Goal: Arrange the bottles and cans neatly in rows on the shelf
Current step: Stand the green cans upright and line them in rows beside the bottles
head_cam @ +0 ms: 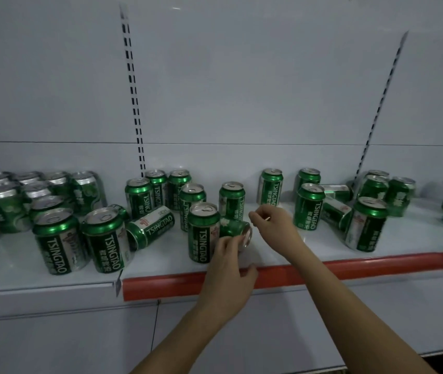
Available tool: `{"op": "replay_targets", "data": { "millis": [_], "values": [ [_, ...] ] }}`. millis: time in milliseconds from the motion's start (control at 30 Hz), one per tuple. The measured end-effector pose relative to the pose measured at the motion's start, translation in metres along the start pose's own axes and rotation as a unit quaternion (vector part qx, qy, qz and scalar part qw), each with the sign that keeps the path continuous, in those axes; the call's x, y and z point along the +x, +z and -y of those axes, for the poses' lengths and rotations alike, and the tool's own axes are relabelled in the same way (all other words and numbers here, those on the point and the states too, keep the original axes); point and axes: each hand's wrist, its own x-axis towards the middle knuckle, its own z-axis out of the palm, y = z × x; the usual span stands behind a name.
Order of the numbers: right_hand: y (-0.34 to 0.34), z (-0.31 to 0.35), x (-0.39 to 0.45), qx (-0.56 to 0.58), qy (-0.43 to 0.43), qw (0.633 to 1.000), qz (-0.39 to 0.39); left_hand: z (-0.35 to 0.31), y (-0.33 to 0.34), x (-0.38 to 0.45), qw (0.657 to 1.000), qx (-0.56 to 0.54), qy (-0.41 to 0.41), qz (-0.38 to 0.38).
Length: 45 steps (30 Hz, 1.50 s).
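Left hand point(228, 268) fingers touch toppled shiny cylindrical can point(235, 229)

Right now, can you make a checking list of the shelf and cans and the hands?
Surface: white shelf with red front strip.
Job's things: green cans, many upright, unevenly spaced; toppled can lies left of centre; lying can by the hands.
Clutter: nothing seen.
Grippers: left hand touches the lying can's end; right hand above the shelf, fingers curled.
Cables: nothing seen.
Surroundings: white back panel with slotted uprights.
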Motion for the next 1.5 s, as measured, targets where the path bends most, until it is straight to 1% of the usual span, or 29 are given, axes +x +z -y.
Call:
{"op": "replay_targets", "data": {
  "millis": [67,100,200,267,333,433,600,667,800,867,933,1000,1067,1133,1200,1333,1367,1433,1500],
  "values": [
    [0.010,-0.007,-0.002,0.029,0.014,0.999,-0.014,0.002,0.005,0.001,1.000,0.016,0.000,-0.011],
    [0.016,-0.010,-0.003,0.048,0.019,0.999,-0.009,0.002,0.008,0.001,1.000,0.023,-0.004,-0.005],
    [0.027,-0.020,-0.008,0.114,0.023,0.992,0.049,-0.002,0.015,0.004,0.997,0.066,-0.021,0.021],
    [0.030,-0.022,-0.012,0.119,0.013,0.989,0.081,-0.004,0.017,0.009,0.996,0.078,-0.038,0.020],
    [0.031,-0.024,-0.013,0.097,-0.003,0.991,0.095,-0.005,0.019,0.014,0.996,0.073,-0.052,0.013],
    [0.031,-0.027,-0.012,0.079,-0.010,0.993,0.090,-0.004,0.019,0.015,0.996,0.063,-0.067,0.014],
    [0.030,-0.033,-0.018,0.087,-0.023,0.995,0.050,-0.004,0.018,0.013,0.997,0.042,-0.058,0.028],
    [0.029,-0.035,-0.022,0.100,-0.022,0.994,0.028,-0.005,0.016,0.015,0.997,0.008,-0.069,0.029],
    [0.023,-0.035,-0.029,0.169,-0.026,0.985,-0.018,-0.017,0.011,0.021,0.988,-0.124,-0.090,0.031],
    [0.021,-0.031,-0.036,0.233,-0.012,0.972,-0.038,-0.025,0.014,0.021,0.981,-0.165,-0.099,0.025],
    [0.018,-0.027,-0.044,0.307,0.017,0.950,-0.061,-0.033,0.020,0.022,0.975,-0.200,-0.095,0.002],
    [0.015,-0.024,-0.054,0.370,0.043,0.924,-0.085,-0.038,0.022,0.026,0.962,-0.257,-0.091,-0.021],
    [0.010,-0.024,-0.063,0.396,0.048,0.911,-0.105,-0.037,0.023,0.035,0.944,-0.311,-0.099,-0.034],
    [0.005,-0.025,-0.072,0.386,0.033,0.915,-0.116,-0.036,0.022,0.041,0.931,-0.344,-0.117,-0.029],
    [-0.001,-0.028,-0.079,0.362,0.016,0.925,-0.117,-0.036,0.022,0.044,0.923,-0.362,-0.130,-0.015],
    [-0.011,-0.030,-0.088,0.327,0.002,0.940,-0.102,-0.042,0.020,0.047,0.922,-0.375,-0.095,-0.028],
    [-0.014,-0.029,-0.088,0.339,0.003,0.936,-0.089,-0.044,0.017,0.047,0.926,-0.368,-0.080,-0.030],
    [-0.022,-0.023,-0.086,0.392,0.017,0.918,-0.061,-0.049,0.007,0.047,0.940,-0.338,-0.046,-0.026],
    [-0.031,-0.015,-0.082,0.422,0.023,0.906,-0.029,-0.056,-0.006,0.049,0.946,-0.325,-0.018,-0.008]
  ]
}}
